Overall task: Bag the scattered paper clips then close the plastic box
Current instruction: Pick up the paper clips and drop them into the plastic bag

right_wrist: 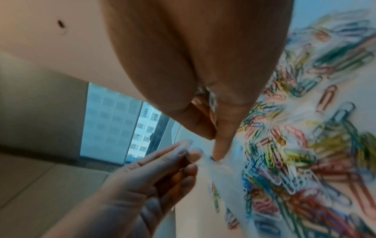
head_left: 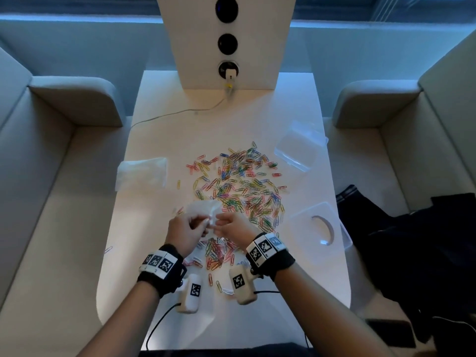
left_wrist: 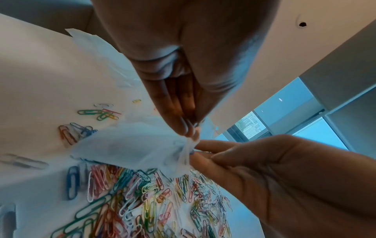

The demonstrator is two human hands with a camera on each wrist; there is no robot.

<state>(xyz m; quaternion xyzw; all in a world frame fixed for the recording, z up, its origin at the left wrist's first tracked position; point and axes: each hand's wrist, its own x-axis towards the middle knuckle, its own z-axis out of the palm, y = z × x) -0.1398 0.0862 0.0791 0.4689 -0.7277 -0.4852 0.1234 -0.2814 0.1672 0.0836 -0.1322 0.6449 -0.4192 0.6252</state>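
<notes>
hands: left hand (head_left: 184,231), right hand (head_left: 233,225) pinch clear bag (head_left: 203,208) | paper clips (head_left: 239,186) scattered on table (head_left: 159,253)

Dim, bluish daylight from far windows; warm glow on the white tabletop (head_left: 257,119). Wide-angle bending at edges. Right wrist view blurred; colourful wire paper clips (right_wrist: 305,161) smeared.

Multicoloured paper clips (head_left: 239,186) — white table (head_left: 164,119), clear plastic box (head_left: 300,148)
</notes>
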